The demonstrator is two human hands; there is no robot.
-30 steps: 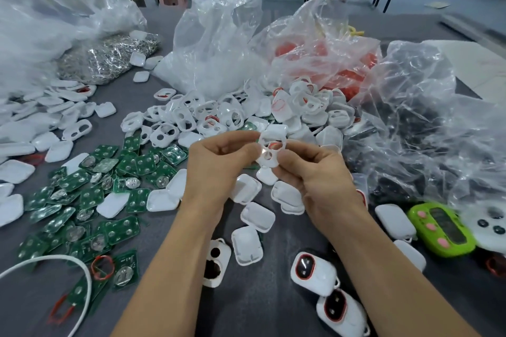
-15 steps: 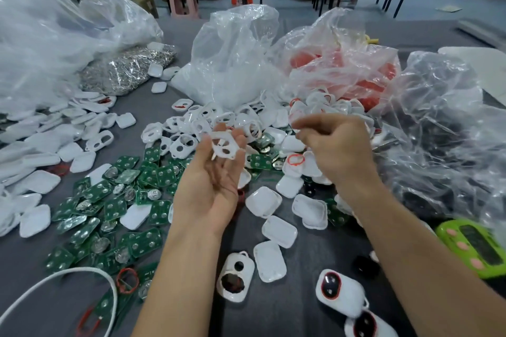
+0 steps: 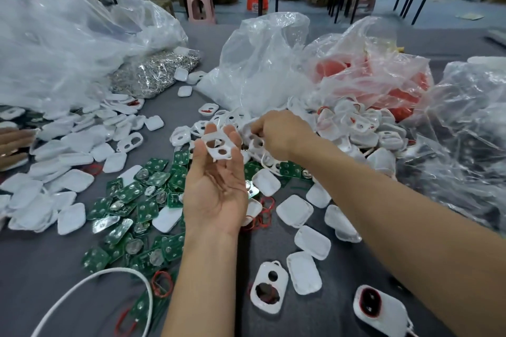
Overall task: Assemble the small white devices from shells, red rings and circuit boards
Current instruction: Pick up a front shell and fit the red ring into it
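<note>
While the left hand [image 3: 216, 189] is lying palm up above the table [image 3: 273, 320], pinching a white shell [image 3: 219, 145] lightly between thumb and fingertips, the right hand [image 3: 279, 134] is reaching just to the right of it into the heap of shells [image 3: 364, 128]. Its fingers are curling down among the parts, and whether they are gripping anything cannot be told. The held shell is showing 2 openings, 1 large and 1 small.

Green circuit boards [image 3: 153, 200] are lying scattered to the left of the raised hand, loose red rings [image 3: 262, 213] are sitting just right of the wrist, and flat white backs [image 3: 312, 242] are spread nearer the camera. A finished device [image 3: 380, 309] is resting at the near right.

The step appears to be fetching the next part for the shell. Doing it well likely means keeping the shell level and steady at the fingertips, picking 1 piece cleanly from the tangle, and seating it evenly before pressing.
</note>
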